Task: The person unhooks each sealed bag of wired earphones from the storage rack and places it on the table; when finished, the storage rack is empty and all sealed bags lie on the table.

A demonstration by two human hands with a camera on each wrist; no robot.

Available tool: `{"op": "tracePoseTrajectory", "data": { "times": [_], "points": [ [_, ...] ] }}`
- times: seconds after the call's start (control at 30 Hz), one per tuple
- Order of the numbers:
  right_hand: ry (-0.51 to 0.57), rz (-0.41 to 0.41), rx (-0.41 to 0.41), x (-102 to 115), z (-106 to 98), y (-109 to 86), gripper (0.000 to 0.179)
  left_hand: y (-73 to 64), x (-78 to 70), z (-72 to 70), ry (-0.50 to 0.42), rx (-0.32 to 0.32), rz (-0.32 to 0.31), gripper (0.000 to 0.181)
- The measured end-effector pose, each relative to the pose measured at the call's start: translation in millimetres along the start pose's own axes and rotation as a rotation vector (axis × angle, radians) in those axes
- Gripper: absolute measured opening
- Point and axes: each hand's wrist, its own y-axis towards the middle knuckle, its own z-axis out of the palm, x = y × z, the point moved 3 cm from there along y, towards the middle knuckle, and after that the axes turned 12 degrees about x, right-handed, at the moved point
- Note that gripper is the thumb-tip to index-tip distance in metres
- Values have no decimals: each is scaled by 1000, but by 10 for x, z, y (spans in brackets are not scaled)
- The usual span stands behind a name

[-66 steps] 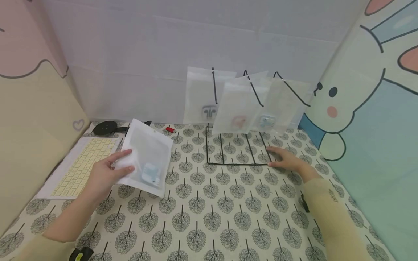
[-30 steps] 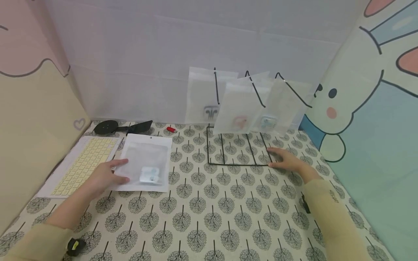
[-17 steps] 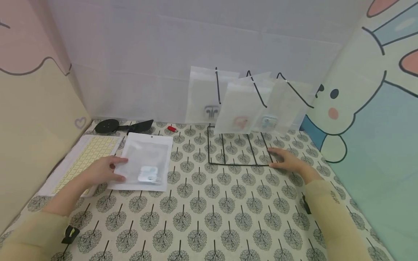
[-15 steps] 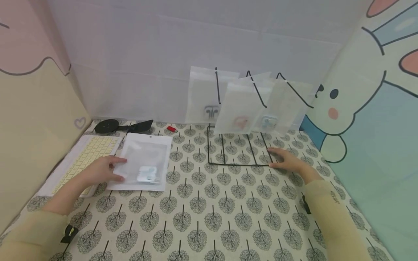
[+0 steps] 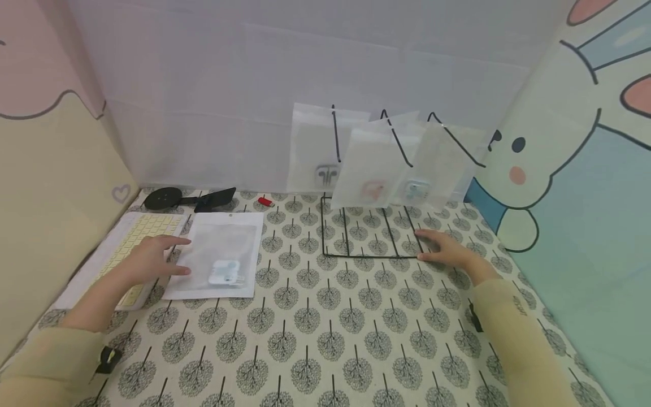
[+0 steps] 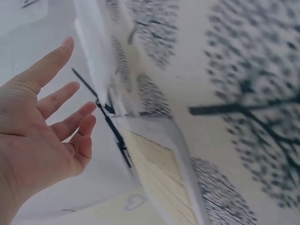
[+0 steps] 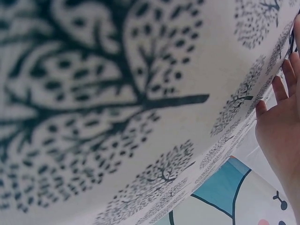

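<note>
Left hand (image 5: 147,260): wide, thumb and forefinger well apart, palm bare in the left wrist view. From my end I cannot tell whether the fingertips brush the pouch (image 5: 221,243).
Right hand (image 5: 445,249): also wide, thumb and fingers parted, tips at the right-hand wire of the rack (image 5: 373,257).
Pouch: flat on the cloth (image 5: 305,390), just right of the keyboard (image 5: 147,226). Frosted front, white border, punched hole at top. I see a white and pale-blue item through it, low down.
Rack: black wire base on the cloth, three sloping prongs above.
Hung pouches (image 5: 373,158): three on the prongs, the middle one in front. I make out earbud shapes in the left one, pink in the middle, blue in the right.
Keyboard: cream keys on white, set at a slant, partly hidden by the left hand.
Far edge: black disc (image 5: 163,198) joined by a strip to a dark flat piece (image 5: 216,199); red stick (image 5: 265,202) right of them.
Cloth: pale, dark tree print.
</note>
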Motion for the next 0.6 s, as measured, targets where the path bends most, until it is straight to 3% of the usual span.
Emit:
{"op": "tracePoseTrajectory", "data": {
  "times": [0.2,0.33,0.47,0.6],
  "points": [
    [-5,-2,0,21,2,12,82,33,-235,-192,-45,-110,81,75],
    [-4,-17,-3,15,5,13,82,103,-447,-315,-69,-150,125,74],
    [1,0,-2,-12,10,20,83,237,-653,-417,-89,-173,144,75],
    [-4,10,-7,-35,7,18,84,461,-806,-492,-130,-220,151,75]
  ]
}}
